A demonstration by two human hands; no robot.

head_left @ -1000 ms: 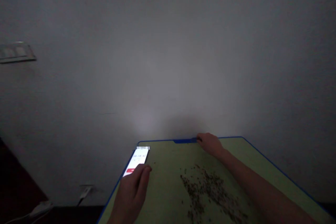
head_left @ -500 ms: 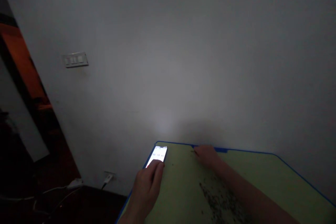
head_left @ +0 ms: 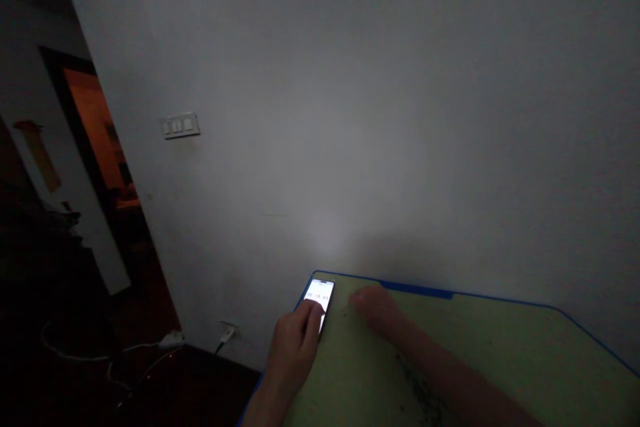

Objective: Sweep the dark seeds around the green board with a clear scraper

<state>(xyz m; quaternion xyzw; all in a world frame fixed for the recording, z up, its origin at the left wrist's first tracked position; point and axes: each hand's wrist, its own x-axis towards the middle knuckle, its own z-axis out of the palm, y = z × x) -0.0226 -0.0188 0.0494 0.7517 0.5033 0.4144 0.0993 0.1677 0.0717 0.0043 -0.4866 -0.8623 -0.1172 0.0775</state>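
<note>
My left hand (head_left: 297, 340) is closed over the lower part of a smartphone (head_left: 321, 289), its thumb and forefinger together on it. The phone lies at the left back corner of a pale green table top (head_left: 345, 373) with a blue rim, and its lit screen shows timer-like digits. To the right of the phone, my right hand (head_left: 377, 310) rests low over the table with curled fingers, a little blurred; whatever they may hold is hidden. Small dark bits (head_left: 425, 393) lie scattered on the table, partly covered by my right forearm.
A grey wall (head_left: 375, 113) rises right behind the table. It carries a switch plate (head_left: 181, 126) and, lower down, a plugged-in socket (head_left: 227, 333). White cables (head_left: 75, 357) and a power strip (head_left: 171, 340) lie on the dark floor. An orange-lit doorway (head_left: 97, 127) is at far left.
The view has turned left, so everything sits further right. My right hand has moved left from the back rim toward the phone. The left hand stays at the phone.
</note>
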